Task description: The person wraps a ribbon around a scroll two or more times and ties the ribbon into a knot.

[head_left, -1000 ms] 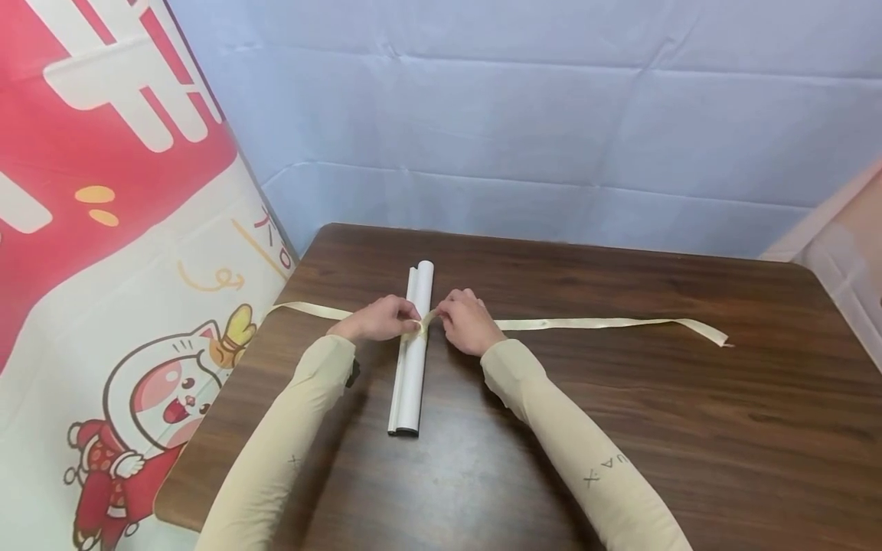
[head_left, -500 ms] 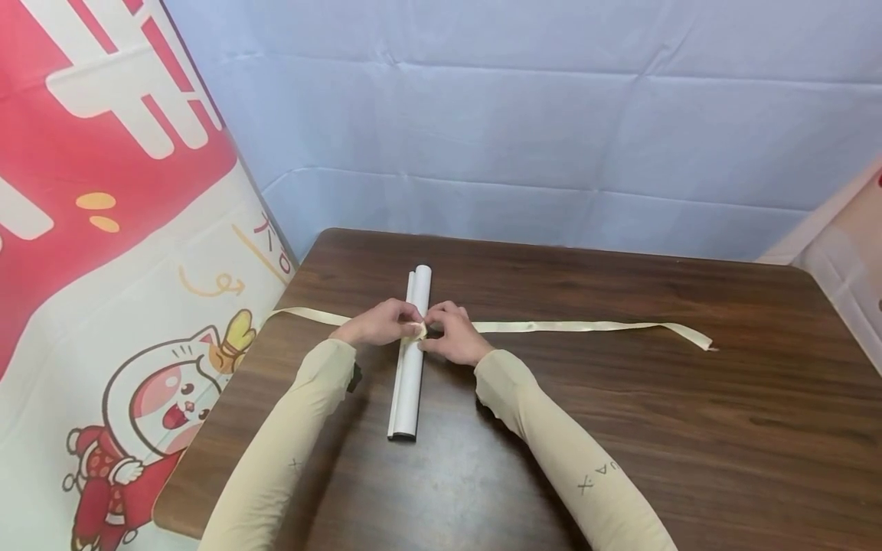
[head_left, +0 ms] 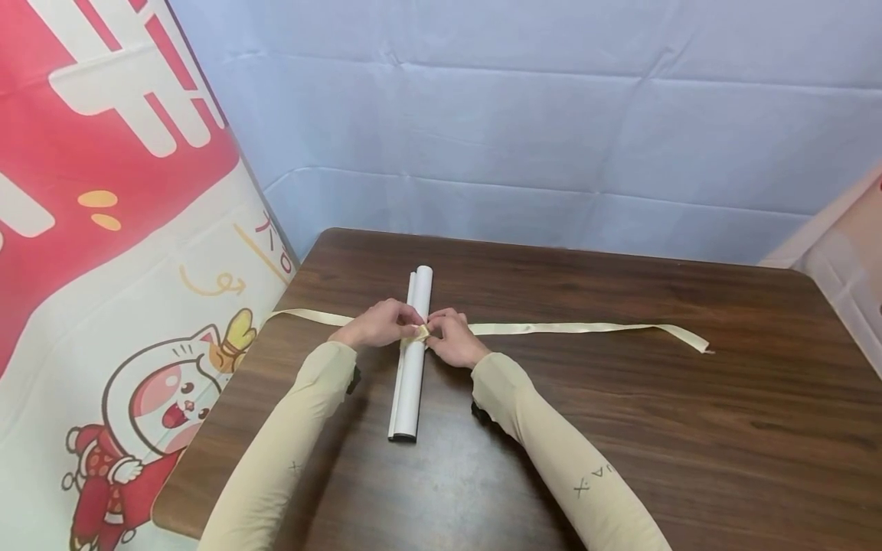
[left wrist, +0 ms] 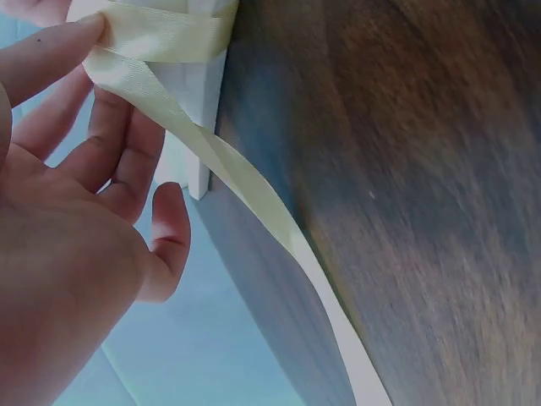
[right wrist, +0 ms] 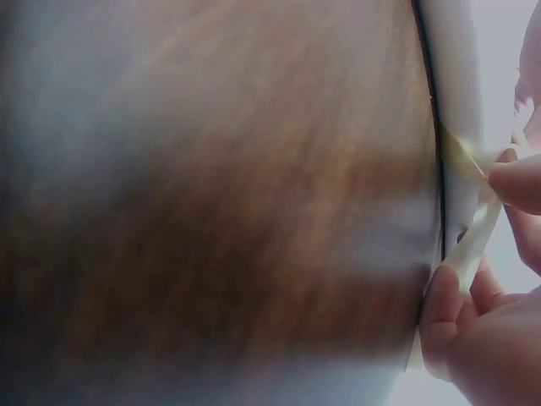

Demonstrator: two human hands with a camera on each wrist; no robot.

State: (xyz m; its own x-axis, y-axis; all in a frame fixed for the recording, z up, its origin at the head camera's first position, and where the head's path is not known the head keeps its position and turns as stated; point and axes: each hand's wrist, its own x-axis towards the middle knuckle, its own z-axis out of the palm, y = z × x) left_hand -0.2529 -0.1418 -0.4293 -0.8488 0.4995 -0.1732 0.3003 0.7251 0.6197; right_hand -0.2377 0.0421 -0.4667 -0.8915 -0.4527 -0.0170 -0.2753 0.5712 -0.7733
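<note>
The brown worktop (head_left: 689,428) stretches wider on the right than on the left. Two sleeved arms (head_left: 561,455) slant in from the near side, flanking the white tube (head_left: 409,390), laid near to far. Left hand (head_left: 377,323) and right hand (head_left: 456,337) meet at its middle, both pinching the pale ribbon (head_left: 572,327), which reaches the left edge.

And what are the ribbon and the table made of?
The ribbon looks like satiny cloth: it shines softly and lies twisted. The table looks like wood, or wood-patterned board, with a slight gloss: dark grain shows, and light reflects off it.
</note>
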